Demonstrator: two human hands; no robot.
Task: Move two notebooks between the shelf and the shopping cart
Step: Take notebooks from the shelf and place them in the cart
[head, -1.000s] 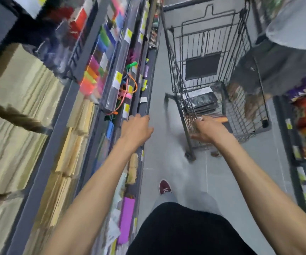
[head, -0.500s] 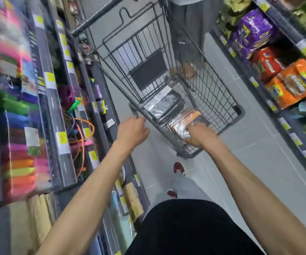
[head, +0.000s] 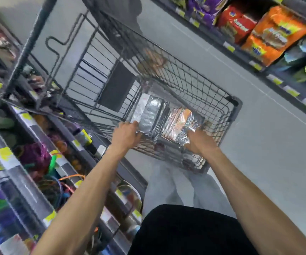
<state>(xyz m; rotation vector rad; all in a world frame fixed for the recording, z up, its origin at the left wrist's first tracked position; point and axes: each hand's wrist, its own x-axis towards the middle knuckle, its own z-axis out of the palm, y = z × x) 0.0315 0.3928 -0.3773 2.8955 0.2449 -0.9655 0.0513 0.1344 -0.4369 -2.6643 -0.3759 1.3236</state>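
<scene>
Shopping cart [head: 233, 104]: dark wire basket in the aisle, tilted in the view, its handle end at the far left.
Silvery notebook [head: 149, 115]: lies flat on the cart floor in glossy wrap, on the left of the pair.
Orange notebook [head: 182, 122]: also in glossy wrap, flat on the cart floor just right of the silvery one, their edges touching or overlapping.
Left hand [head: 127, 137]: reaches into the cart, bent fingertips on the near-left edge of the silvery notebook; motion blur hides whether it actually grips.
Right hand [head: 201, 142]: at the near-right corner of the orange notebook, thumb on top, fingers curled around the edge, pinching it.
Stationery shelf [head: 28, 181]: along the left, with yellow price tags and coloured cords.
Snack packs [head: 275, 34]: orange, red and purple bags on the far right shelf.
Floor [head: 259, 162]: pale grey tiles.
</scene>
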